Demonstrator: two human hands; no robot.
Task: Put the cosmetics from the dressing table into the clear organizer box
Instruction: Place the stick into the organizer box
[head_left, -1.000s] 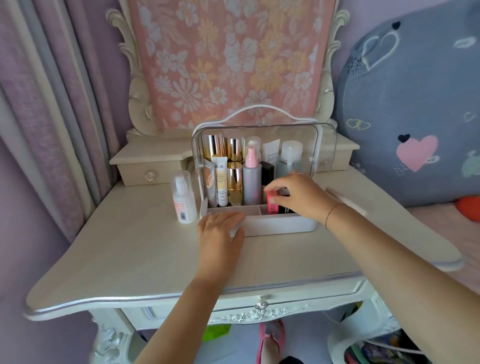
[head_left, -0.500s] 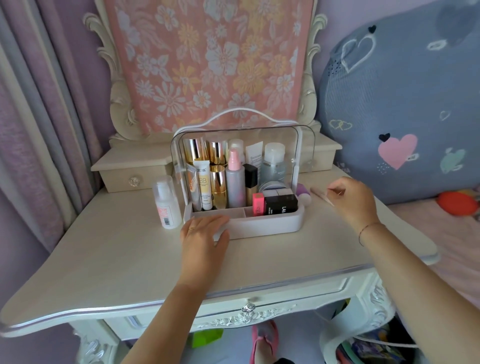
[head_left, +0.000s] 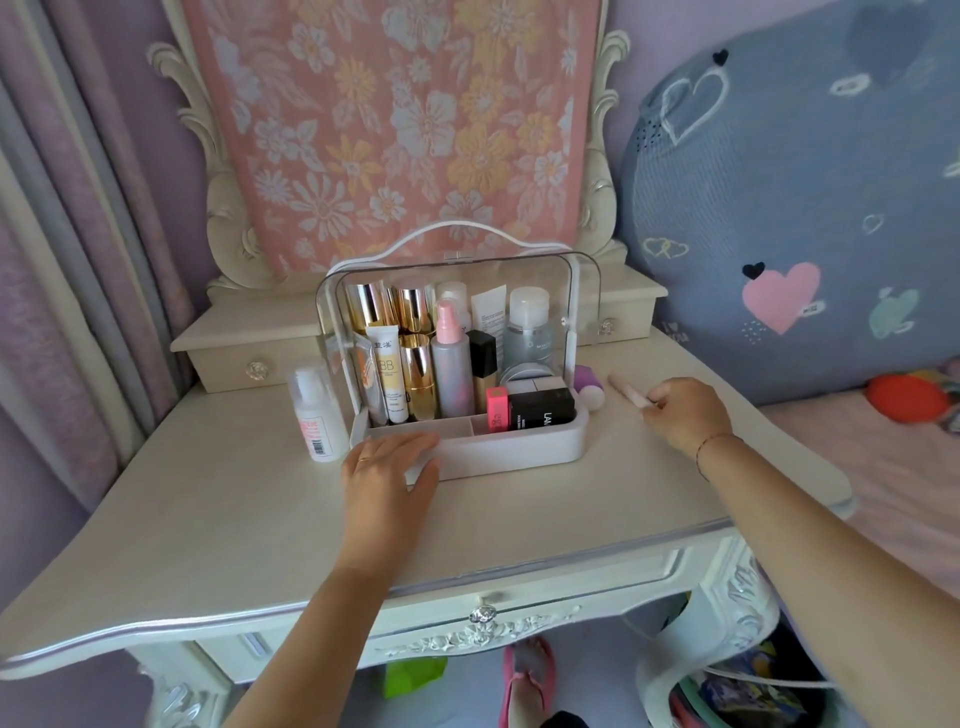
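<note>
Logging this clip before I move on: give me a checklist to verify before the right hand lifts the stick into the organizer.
1. Right hand at the pale pink stick: ok, fingertips touching its near end.
2. Grip closed on it: cannot tell.
3. Left hand steadying the clear organizer box: ok, resting on its front edge.
4. Free front compartment: ok, left slots empty.
5. Leftovers on table: not ok, white bottle and purple-capped item outside.

Pink floral cloth (head_left: 395, 140) draped over the carved cream mirror frame (head_left: 218, 171). Lilac pleated curtain (head_left: 67, 249) at left. Large blue-grey cushion with pink heart (head_left: 789, 218) at right; round red-orange object (head_left: 906, 399) below it. Pink slipper (head_left: 527, 680) on the floor.
</note>
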